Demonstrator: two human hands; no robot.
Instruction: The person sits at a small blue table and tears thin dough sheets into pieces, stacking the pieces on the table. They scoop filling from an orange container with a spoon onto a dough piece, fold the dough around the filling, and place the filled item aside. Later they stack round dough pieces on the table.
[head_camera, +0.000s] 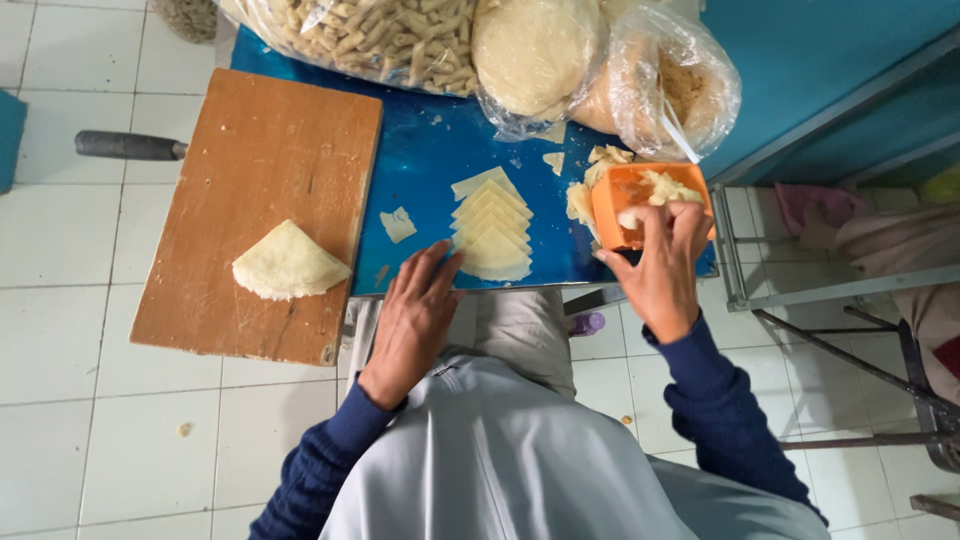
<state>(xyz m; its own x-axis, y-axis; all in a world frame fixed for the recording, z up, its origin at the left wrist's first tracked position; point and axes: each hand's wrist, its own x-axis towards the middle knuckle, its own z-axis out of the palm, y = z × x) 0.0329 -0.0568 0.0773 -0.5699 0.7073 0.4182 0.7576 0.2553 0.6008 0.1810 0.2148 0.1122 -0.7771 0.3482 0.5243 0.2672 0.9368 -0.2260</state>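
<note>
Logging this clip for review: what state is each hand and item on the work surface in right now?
left hand: flat, fingertips at the stack's edge
right hand: gripping the orange container
orange container: tilted, open, with pale filling
stack of cut wrappers: overlapped in a row on the blue table
folded wrapper: lying on the wooden board
plastic bags: full, along the table's far edge

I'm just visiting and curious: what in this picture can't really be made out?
- Orange container, head view: its inside is covered by the right hand and pale scraps.
- Plastic bags: cut off by the top edge.
- Dark handle: its far end is hidden under the wooden board.
</note>
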